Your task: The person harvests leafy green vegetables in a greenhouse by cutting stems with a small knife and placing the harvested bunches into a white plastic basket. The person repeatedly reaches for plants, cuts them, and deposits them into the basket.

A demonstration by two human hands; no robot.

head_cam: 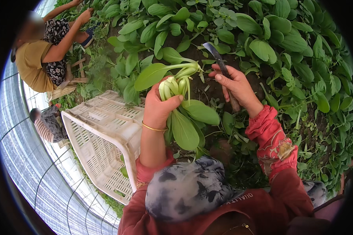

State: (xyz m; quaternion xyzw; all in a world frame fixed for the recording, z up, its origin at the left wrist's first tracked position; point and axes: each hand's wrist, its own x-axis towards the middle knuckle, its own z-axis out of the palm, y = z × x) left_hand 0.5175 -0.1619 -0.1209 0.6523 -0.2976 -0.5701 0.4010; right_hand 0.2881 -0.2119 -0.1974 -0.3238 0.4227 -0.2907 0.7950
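My left hand (161, 102) grips several bok choy plants (172, 88) by their pale stalks, with broad leaves (184, 130) hanging below the fist. Another cut bok choy (185, 69) lies across the top of the bunch, its stem end toward my right hand. In my right hand (236, 83) is a sickle-like knife (216, 54) with a dark curved blade. Its tip points up and to the left, and the wooden handle (234, 102) shows below my fingers. The blade is apart from the bunch.
A white plastic crate (106, 114) lies tipped on its side at my left, some leaves inside. Growing bok choy (261, 50) spreads ahead and to the right. Two people (36, 66) sit low at the left, beside the greenhouse's plastic film wall (26, 147).
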